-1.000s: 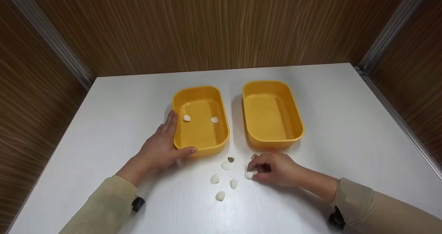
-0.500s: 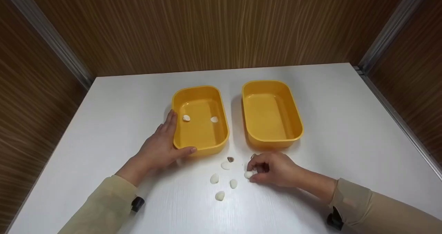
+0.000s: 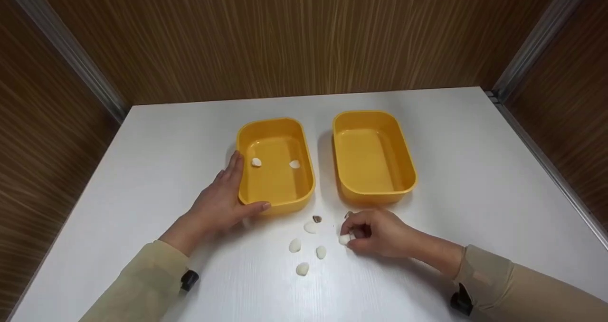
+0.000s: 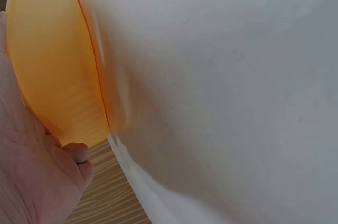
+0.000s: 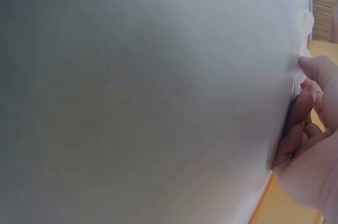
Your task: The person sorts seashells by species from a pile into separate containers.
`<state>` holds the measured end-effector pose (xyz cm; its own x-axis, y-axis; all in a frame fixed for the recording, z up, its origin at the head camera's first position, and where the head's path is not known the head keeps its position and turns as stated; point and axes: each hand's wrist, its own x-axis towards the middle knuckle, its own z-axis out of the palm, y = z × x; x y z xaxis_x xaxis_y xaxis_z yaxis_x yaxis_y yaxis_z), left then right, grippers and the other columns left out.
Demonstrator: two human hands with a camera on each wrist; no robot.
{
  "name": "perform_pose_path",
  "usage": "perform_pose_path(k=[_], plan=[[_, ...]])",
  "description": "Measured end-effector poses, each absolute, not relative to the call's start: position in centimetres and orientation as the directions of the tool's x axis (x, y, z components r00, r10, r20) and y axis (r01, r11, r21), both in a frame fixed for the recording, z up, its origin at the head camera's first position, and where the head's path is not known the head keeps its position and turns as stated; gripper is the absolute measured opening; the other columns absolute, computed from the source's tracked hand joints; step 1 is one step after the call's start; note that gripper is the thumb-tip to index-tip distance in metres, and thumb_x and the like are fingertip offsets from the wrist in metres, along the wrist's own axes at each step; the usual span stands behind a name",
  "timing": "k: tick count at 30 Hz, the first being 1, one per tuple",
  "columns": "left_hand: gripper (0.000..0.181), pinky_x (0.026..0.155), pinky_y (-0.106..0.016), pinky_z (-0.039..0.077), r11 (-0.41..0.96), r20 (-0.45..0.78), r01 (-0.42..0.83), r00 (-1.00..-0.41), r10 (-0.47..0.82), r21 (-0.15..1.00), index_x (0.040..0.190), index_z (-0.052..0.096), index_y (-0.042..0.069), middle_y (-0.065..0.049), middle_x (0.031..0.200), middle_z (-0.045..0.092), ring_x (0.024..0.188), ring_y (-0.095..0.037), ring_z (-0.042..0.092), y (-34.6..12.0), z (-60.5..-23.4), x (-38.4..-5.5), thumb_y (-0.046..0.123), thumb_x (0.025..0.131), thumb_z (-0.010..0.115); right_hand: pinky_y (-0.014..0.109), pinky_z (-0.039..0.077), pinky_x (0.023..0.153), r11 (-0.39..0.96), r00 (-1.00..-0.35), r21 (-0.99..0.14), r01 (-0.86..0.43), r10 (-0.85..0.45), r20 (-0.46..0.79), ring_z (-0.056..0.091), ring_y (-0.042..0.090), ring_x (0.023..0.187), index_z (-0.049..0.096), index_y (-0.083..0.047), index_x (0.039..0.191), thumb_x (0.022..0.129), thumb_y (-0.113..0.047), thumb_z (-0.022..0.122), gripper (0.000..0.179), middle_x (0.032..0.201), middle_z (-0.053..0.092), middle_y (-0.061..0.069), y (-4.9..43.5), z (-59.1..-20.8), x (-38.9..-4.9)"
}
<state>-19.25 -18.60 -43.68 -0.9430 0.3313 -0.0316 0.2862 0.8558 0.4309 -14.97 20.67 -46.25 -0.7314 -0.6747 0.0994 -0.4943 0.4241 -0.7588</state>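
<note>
My right hand [image 3: 380,232] is at the table in front of the right yellow container, thumb and curled fingers pinching a small white shell [image 3: 344,239]. A brownish shell [image 3: 348,214] shows just behind its knuckles. With fingers extended along the side wall and thumb along the front rim, my left hand [image 3: 221,203] rests on the near left corner of the left yellow container [image 3: 308,189]. Two white shells, one on the left [image 3: 256,162] and one on the right [image 3: 294,164], lie inside that container. In the left wrist view the palm [image 4: 39,176] is against its outer wall [image 4: 53,60].
The right yellow container [image 3: 412,182] stands beside the left one, with nothing in it. Between the hands lie several white shells, one of them nearest the front [image 3: 302,269], and a dark brown shell [image 3: 317,219]. Wood-grain panels [image 3: 304,37] border the white table [image 3: 456,137].
The white shell at my right fingertips has shifted very slightly to the right. My left hand and both containers stay in place.
</note>
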Motion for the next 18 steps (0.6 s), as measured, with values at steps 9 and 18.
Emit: perform_pose_path(k=[9,18], plan=[[0.132,0.126,-0.058,0.025,0.858,-0.032,0.283,-0.944,0.327,0.430,0.170,-0.005,0.005,-0.014,0.178,-0.003,0.160,-0.041,0.018,-18.59,-43.64,-19.29,0.084,0.087,0.061,0.019,0.041,0.063,0.355,-0.735,-0.826,-0.439,-0.670,0.103,0.051,0.008,0.071,0.077,-0.013,0.102,0.088,-0.001,0.083,0.019,0.075,0.057,-0.004,20.89,-46.02,-14.87],[0.131,0.124,-0.061,0.028,0.861,-0.040,0.272,-0.947,0.319,0.430,0.170,-0.004,0.005,-0.014,0.178,-0.003,0.159,-0.044,0.020,-18.53,-43.50,-19.34,0.081,0.088,0.063,0.019,0.042,0.064,0.247,-0.714,-0.873,-0.421,-0.683,0.151,0.051,0.008,0.073,0.076,-0.008,0.106,0.090,-0.001,0.082,0.018,0.075,0.057,0.008,21.61,-46.02,-15.01]])
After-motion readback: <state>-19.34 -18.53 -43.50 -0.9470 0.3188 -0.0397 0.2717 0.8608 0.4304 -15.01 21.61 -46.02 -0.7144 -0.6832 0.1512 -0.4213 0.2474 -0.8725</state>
